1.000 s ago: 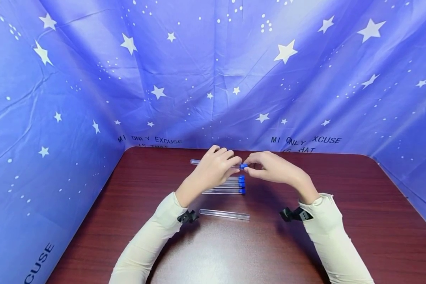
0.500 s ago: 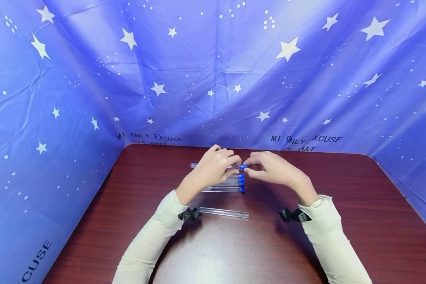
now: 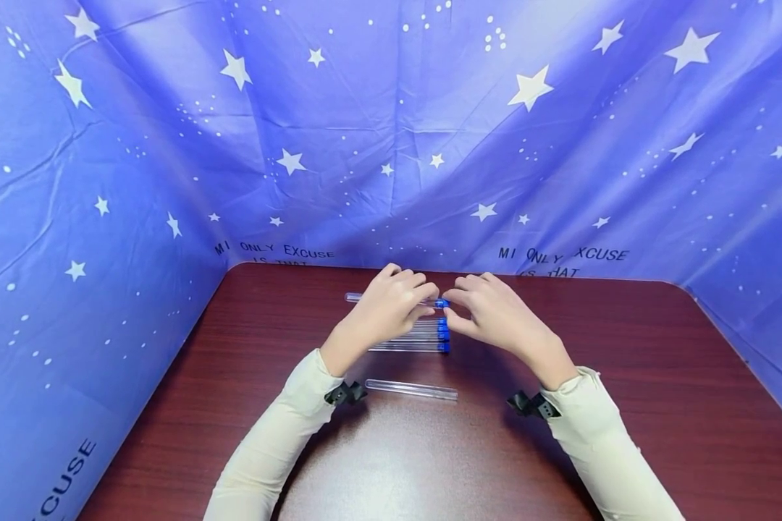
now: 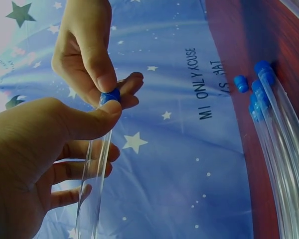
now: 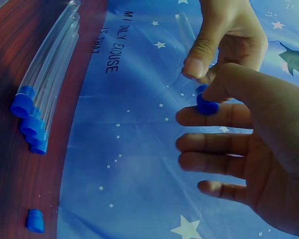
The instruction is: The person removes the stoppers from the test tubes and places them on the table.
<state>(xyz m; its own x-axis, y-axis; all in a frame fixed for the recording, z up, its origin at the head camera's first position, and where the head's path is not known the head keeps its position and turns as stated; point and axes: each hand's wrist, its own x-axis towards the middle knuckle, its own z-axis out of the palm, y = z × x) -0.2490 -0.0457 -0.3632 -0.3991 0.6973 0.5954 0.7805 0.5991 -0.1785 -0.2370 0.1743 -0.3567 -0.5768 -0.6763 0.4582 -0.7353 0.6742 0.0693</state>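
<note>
A clear test tube (image 4: 92, 184) is held above the table by my left hand (image 3: 391, 307), its thumb and fingers around the tube's mouth end. A blue cap (image 5: 208, 102) sits at that mouth. The thumb and index finger of my right hand (image 3: 500, 318) pinch this cap, while its other fingers stretch out in the right wrist view. Below the left hand, several capped test tubes (image 3: 413, 340) lie side by side, blue ends to the right. Nearer the front lies one uncapped test tube (image 3: 412, 390). My left hand hides part of the held tube in the head view.
A loose blue cap (image 5: 35, 220) lies on the dark red wooden table (image 3: 625, 362), beyond the row of capped tubes. Blue star-printed cloth (image 3: 391, 130) hangs behind and along the sides of the table.
Both hands keep hold of the tube and its cap; they have shifted slightly left. The right hand and wrist have turned a little. The tubes on the table stay put.
</note>
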